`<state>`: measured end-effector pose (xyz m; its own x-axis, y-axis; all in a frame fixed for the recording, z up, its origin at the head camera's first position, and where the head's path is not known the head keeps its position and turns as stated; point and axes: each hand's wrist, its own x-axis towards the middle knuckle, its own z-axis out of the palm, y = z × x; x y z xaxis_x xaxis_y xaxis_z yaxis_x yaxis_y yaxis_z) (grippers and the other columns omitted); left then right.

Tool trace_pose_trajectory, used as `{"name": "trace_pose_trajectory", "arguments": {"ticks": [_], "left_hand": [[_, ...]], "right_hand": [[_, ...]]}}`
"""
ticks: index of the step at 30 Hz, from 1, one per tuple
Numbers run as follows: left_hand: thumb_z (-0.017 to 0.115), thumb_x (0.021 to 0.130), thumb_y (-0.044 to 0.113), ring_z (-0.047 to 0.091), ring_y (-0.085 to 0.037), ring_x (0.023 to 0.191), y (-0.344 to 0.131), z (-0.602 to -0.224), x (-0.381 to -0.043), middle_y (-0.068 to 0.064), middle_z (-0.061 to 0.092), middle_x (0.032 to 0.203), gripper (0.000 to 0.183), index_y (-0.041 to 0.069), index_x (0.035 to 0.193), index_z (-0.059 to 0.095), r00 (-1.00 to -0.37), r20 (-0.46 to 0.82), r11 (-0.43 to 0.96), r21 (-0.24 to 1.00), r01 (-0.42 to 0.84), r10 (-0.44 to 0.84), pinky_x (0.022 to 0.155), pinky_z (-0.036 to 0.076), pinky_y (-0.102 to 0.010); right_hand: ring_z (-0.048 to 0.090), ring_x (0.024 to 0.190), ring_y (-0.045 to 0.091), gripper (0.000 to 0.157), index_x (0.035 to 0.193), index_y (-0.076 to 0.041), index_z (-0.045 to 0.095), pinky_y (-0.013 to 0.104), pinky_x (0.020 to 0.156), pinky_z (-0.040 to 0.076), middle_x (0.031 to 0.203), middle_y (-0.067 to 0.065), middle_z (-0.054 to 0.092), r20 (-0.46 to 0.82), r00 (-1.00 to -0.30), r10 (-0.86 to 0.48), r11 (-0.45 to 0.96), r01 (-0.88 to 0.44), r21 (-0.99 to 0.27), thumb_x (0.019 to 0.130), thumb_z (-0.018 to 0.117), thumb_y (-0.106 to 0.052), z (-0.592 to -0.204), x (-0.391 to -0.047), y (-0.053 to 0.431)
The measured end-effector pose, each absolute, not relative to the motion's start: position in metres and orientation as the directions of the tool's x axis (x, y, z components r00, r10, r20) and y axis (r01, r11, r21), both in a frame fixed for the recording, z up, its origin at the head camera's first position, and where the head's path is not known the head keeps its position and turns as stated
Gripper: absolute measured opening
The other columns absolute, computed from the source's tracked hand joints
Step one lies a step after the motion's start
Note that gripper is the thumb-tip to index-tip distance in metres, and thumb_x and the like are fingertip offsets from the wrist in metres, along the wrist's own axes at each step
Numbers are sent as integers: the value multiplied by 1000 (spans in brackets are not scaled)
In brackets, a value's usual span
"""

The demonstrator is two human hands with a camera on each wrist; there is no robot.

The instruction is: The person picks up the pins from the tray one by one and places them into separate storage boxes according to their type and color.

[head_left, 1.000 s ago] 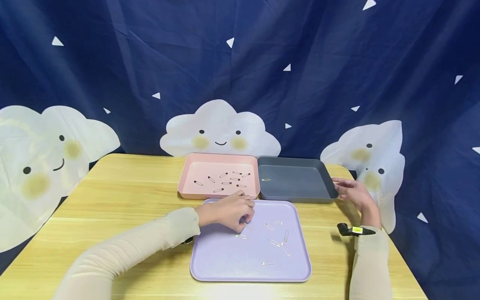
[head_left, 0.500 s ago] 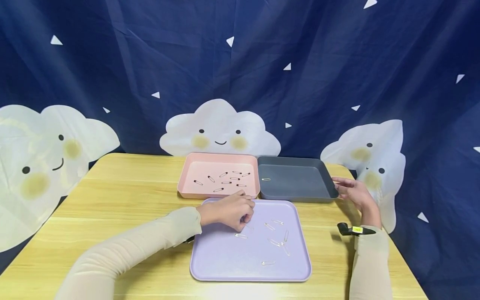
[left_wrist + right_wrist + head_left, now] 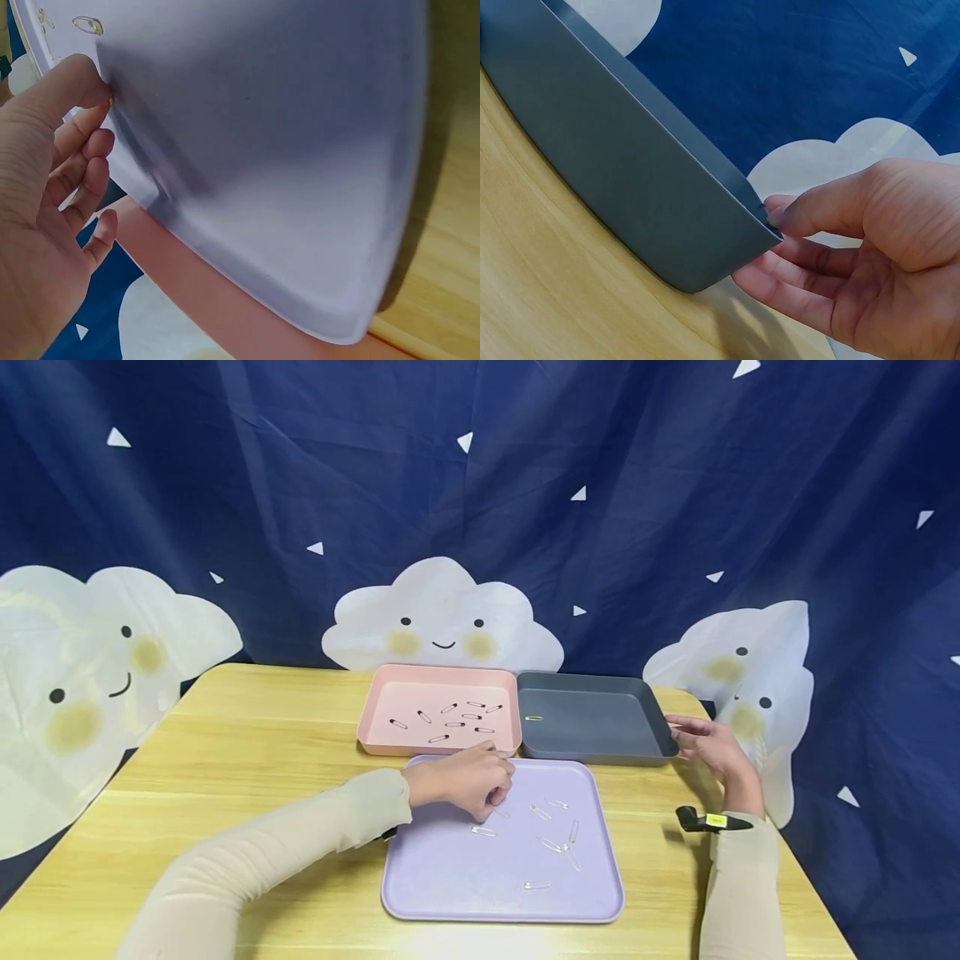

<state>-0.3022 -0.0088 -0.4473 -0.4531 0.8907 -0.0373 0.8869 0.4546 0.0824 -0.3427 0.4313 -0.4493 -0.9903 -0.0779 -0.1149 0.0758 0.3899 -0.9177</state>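
While the head view looks down on the counter [image 3: 300, 727], the left hand [image 3: 476, 781] bends low over the far left part of the lilac tray [image 3: 442, 885], its fingers drawn narrow about a gold safety pin [image 3: 501, 812]. Much of that pin is hidden; the part that shows slants rightward and toward the person. A nearby gold pin [image 3: 483, 832] lies flat, just nearer the person, its long axis running roughly left to right. Other gold pins lie farther right on the same tray. The dark grey tray [image 3: 592, 718], with one lone gold pin [image 3: 534, 718] near its left wall, stands ahead and right of the left hand; the pink tray [image 3: 393, 693], bearing dark pins [image 3: 398, 724], is directly ahead. Of the two hands, the left is clearly nearer the held pin; the right hand [image 3: 708, 747] is at the grey tray's near right corner.

From the left wrist, a small gold glint shows at the pinched thumb tip, close above the lilac surface; the pin's full lie cannot be told.

At the right wrist, thumb and fingers pinch the grey wall at its corner, thumb inside.
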Motion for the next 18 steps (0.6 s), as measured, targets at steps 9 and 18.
{"name": "trace_pose_trajectory", "arguments": {"ticks": [9,18], "left_hand": [[84,68,21,51,-3,82,-4,-443,-301,17,54,76,21,26,62,64,-444,-54,447,69,892,894,85,37,-25],[84,66,22,57,-6,86,-2,-443,-300,16,57,76,20,25,60,65,-436,-56,438,27,899,898,88,42,-29]], "right_hand": [[68,86,1,50,146,9,48,24,76,57,97,-20,74,-117,-990,-78,387,79,-919,101,60,-10,-449,-342,432],[68,85,2,50,145,9,49,25,76,58,98,-21,74,-116,-990,-76,388,78,-918,101,60,-10,-450,-343,432]]}}
